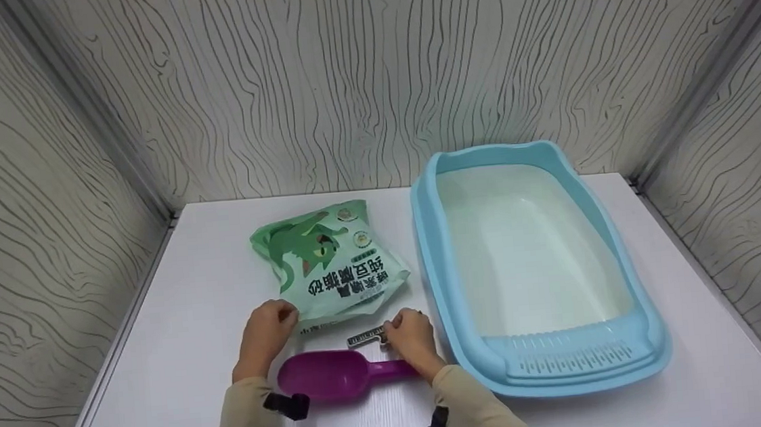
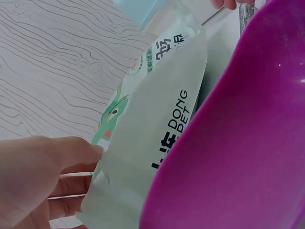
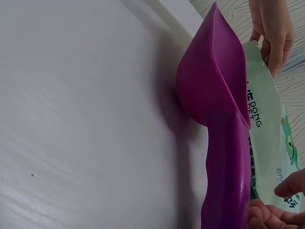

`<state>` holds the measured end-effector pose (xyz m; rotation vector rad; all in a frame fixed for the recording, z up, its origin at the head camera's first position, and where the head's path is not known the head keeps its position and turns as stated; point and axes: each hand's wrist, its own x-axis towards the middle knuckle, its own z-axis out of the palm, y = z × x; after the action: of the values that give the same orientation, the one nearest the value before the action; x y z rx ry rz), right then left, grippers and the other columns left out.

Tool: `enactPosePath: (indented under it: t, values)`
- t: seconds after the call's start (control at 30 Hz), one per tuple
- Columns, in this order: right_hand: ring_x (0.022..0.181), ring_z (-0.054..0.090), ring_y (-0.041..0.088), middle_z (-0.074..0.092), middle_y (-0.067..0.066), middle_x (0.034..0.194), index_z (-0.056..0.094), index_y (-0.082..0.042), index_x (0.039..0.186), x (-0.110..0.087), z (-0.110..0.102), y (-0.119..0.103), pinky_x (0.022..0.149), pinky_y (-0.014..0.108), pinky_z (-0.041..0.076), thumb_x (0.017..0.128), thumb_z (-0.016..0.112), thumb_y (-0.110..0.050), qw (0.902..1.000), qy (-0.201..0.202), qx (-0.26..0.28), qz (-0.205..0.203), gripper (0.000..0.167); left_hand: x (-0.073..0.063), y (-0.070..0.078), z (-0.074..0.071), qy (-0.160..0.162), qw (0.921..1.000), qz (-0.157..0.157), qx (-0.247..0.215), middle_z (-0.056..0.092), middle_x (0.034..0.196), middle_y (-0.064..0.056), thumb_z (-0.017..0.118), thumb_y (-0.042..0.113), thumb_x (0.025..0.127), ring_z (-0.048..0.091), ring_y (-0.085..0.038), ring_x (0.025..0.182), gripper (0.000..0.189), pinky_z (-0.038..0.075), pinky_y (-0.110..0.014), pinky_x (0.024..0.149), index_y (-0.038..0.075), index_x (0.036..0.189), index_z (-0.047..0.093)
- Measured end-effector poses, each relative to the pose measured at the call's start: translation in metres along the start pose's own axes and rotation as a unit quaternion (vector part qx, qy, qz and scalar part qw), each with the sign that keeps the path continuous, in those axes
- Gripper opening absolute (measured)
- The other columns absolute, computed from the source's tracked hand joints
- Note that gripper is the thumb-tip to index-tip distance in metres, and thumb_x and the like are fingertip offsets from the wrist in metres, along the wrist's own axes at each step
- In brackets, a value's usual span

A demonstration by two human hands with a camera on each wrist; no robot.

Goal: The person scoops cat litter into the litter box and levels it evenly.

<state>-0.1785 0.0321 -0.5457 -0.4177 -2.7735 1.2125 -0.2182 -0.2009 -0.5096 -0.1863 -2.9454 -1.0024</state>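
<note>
My left hand [image 1: 269, 331] pinches the near left corner of a green cat litter bag [image 1: 337, 264]. The bag's near seam stands raised, and its printed cat faces up; in the left wrist view, the thumb lies on one side of the bag [image 2: 152, 138] and the fingers go behind it. Toward the bag's near right side, my right hand [image 1: 409, 337] has thumb and fingertips apart in the right wrist view. Its fingertips overlap the end of a small dark strip with pale markings [image 1: 363, 338] in the head view. A purple scoop [image 1: 329, 375] lies between the forearms, its handle running under the right wrist.
A large light-blue litter tray [image 1: 526, 249] with a slotted front ledge stands close on the right. White table [image 1: 178, 311] surface extends to the left of the bag. Wood-patterned panels [image 1: 356, 73] enclose the back and both sides.
</note>
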Motion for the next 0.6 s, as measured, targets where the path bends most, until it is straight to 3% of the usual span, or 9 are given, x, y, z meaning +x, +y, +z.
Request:
enactPosePath:
  t: [0.17,0.27,0.43,0.6]
  values:
    - [0.06,0.053,0.015,0.065,0.01,0.067,0.064,-0.002,0.07,0.002,0.004,-0.001,0.058,0.027,0.046,0.079,0.066,-0.011,0.9997,-0.008,0.025,0.002,0.013,0.004,0.006,0.005,0.003,0.9999,0.009,0.014,0.071,0.083,-0.012,0.062,0.005,0.087,0.064,-0.02,0.077,0.011,0.054,-0.037,0.072,0.0,0.085,0.071]
    - [0.054,0.054,0.011,0.068,0.012,0.066,0.065,0.001,0.073,0.005,0.007,0.0,0.053,0.024,0.048,0.08,0.063,-0.008,0.9971,-0.031,0.07,-0.002,0.012,0.008,0.011,0.008,0.0,0.9995,0.019,0.026,0.071,0.082,-0.011,0.062,0.005,0.087,0.064,-0.019,0.075,0.011,0.054,-0.037,0.07,0.0,0.083,0.071]
    - [0.047,0.056,0.007,0.07,0.02,0.069,0.064,0.006,0.079,0.009,0.01,0.0,0.047,0.022,0.052,0.082,0.056,-0.003,0.983,-0.076,0.166,0.016,0.012,0.016,0.019,0.012,-0.002,0.9964,0.051,0.068,0.072,0.083,-0.012,0.063,0.005,0.085,0.067,-0.023,0.075,0.01,0.055,-0.039,0.069,0.001,0.084,0.071]
    - [0.043,0.055,0.007,0.07,0.026,0.071,0.062,0.008,0.081,0.011,0.011,0.0,0.046,0.026,0.054,0.084,0.053,-0.002,0.9699,-0.099,0.219,0.038,0.014,0.021,0.027,0.014,-0.001,0.9931,0.067,0.096,0.073,0.085,-0.014,0.066,0.005,0.083,0.068,-0.027,0.077,0.009,0.056,-0.041,0.07,0.0,0.086,0.073]
